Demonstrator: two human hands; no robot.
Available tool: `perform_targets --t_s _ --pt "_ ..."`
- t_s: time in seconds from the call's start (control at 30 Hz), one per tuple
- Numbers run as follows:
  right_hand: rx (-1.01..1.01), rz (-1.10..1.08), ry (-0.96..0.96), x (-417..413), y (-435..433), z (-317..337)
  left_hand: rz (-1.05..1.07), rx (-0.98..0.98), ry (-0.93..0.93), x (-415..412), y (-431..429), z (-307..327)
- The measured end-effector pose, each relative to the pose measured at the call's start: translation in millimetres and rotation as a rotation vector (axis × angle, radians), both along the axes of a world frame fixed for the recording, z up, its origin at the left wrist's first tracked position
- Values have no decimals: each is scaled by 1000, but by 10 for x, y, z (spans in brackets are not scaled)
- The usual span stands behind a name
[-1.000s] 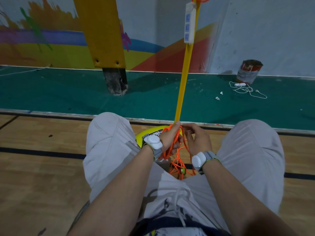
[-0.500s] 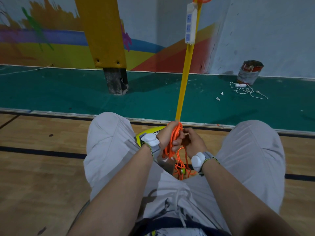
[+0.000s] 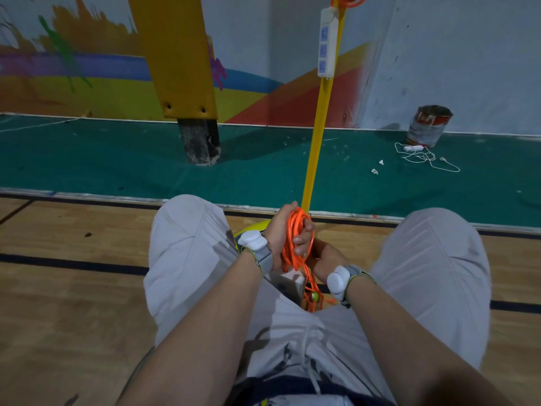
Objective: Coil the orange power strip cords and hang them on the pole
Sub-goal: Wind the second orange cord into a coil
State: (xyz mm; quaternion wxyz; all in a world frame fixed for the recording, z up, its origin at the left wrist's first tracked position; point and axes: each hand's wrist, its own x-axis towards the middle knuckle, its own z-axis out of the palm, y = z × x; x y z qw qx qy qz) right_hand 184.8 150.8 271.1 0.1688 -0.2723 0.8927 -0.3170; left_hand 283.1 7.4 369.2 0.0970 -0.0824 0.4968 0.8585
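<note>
- My left grip [image 3: 278, 227] curls round the cord [image 3: 289, 247] coil, now lifted, at 6 o'clock of the pole [image 3: 319, 136].
- My right grip [image 3: 325, 257] has dropped to the coil's 5 o'clock; I can't tell its closure.
- Loose cord still trails below, so the coiling looks unfinished.

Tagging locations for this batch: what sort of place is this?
Probably an indoor sports hall or gym: wooden floor with court lines, a green border strip, and a padded yellow post before a painted wall.

I see the pole [image 3: 317, 142] at twelve o'clock, behind the coil [image 3: 294, 230]; a power strip [image 3: 327, 45] hangs on it, post [image 3: 199, 142] at eleven, can [image 3: 429, 126] at one.
</note>
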Motion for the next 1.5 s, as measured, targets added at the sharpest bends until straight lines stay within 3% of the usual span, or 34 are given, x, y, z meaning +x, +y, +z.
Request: perform_targets --t_s 0.2,0.4,0.67,0.83,1.17,1.5 --pt "-71 -8 11 -229 -18 -286 86 32 33 1 0 -7" --pt "-71 -58 -22 122 -31 249 160 42 19 -28 -11 4" --pt "-188 -121 -43 141 -30 265 288 55 19 -60 -8 8" --pt "-138 -156 49 118 -10 314 308 76 14 -103 -41 1" --pt "135 -32 -47 134 -19 223 431 134 96 -114 -117 9" --pt "184 -62 -20 109 -15 220 504 188 117 -155 -131 -5"
